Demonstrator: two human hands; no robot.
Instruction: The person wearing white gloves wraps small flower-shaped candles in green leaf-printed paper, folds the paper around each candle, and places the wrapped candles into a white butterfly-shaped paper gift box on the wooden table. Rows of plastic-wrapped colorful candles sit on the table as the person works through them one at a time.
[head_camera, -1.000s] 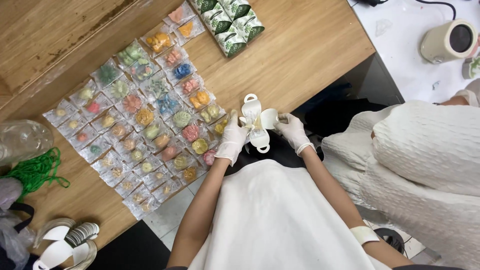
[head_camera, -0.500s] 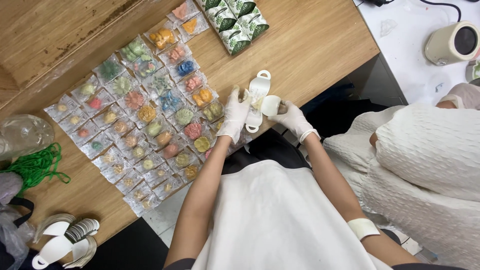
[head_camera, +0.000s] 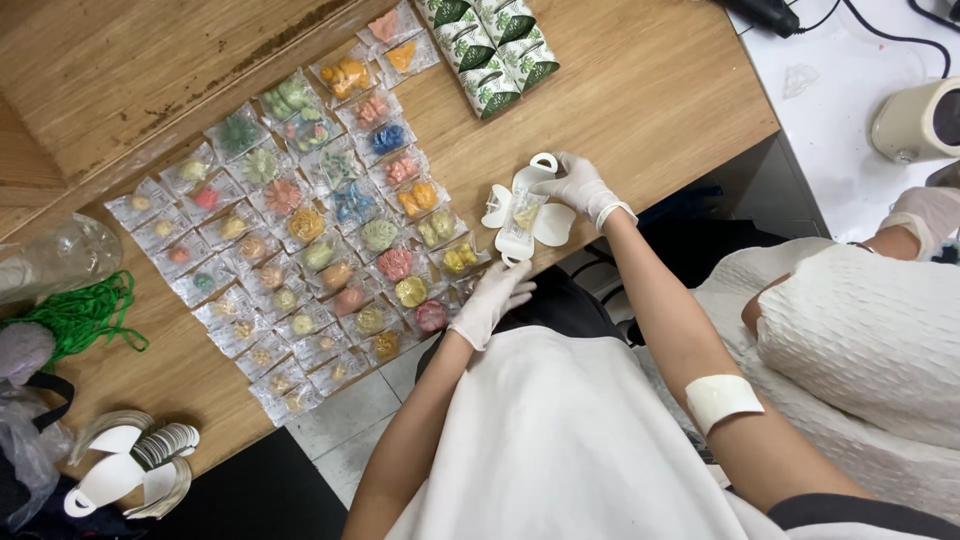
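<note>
At the table edge, right hand (head_camera: 580, 187) pinches an upright white cutout (head_camera: 522, 212); left hand (head_camera: 492, 298) seemingly empty.

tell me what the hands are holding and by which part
Right hand fingers pinch the white card cutout by its upper looped end; left hand holds nothing.

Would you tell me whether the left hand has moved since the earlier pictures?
Yes. The left hand has let go of the white card and dropped toward the table edge.

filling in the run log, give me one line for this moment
right hand: holds white cut-out card with clear packet on wooden table | left hand: open, beside rows of small packets, holding nothing
</note>
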